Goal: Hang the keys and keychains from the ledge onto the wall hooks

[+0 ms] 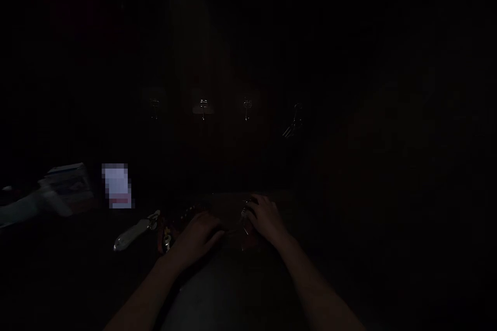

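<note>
From here I see the right hand [267,217] bent over a small shiny metal piece [244,213]; whether it grasps this, I cannot tell. The left hand [199,234], near a pale handle [132,236], has unclear grip too. Handling seems, I judge, unfinished.

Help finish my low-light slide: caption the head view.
In near darkness, the left hand and right hand reach forward, the right beside a small shiny item, a pale elongated object at left.

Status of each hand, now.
Left hand: too dark to tell whether it holds anything.
Right hand: at a small shiny object; whether its grip is closed cannot be told.
</note>
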Tool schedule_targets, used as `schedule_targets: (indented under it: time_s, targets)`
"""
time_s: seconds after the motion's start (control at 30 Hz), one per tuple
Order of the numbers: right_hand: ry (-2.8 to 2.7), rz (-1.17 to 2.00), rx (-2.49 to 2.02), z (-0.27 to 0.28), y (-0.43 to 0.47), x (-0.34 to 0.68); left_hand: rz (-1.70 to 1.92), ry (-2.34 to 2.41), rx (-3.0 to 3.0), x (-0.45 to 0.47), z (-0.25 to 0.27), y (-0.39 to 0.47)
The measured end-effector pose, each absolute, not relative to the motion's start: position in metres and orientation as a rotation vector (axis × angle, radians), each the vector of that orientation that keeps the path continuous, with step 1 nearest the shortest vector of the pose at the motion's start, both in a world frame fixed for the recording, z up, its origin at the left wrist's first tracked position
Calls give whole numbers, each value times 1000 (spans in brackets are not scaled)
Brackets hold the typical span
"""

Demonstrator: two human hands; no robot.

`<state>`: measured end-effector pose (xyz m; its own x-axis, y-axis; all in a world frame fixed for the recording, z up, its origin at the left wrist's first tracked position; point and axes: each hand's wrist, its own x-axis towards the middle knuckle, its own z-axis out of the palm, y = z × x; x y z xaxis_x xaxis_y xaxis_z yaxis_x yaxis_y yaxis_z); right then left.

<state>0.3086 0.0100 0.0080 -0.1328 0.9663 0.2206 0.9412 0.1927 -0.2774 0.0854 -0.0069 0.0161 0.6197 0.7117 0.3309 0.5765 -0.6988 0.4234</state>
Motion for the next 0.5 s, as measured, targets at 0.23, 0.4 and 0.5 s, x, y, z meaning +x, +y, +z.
schedule_targets:
  time_s: [0.23, 0.4, 0.5]
  targets:
    - [-2092, 138, -1740, 10, 9, 308, 727, 1060, 2546, 85, 16, -7]
    - [-2004, 195, -1638, 16, 7, 305, 730, 1066, 2534, 85, 13, -6]
    - [-1858, 388, -1434, 19, 5, 297, 846, 1114, 2457, 87, 9, -5]
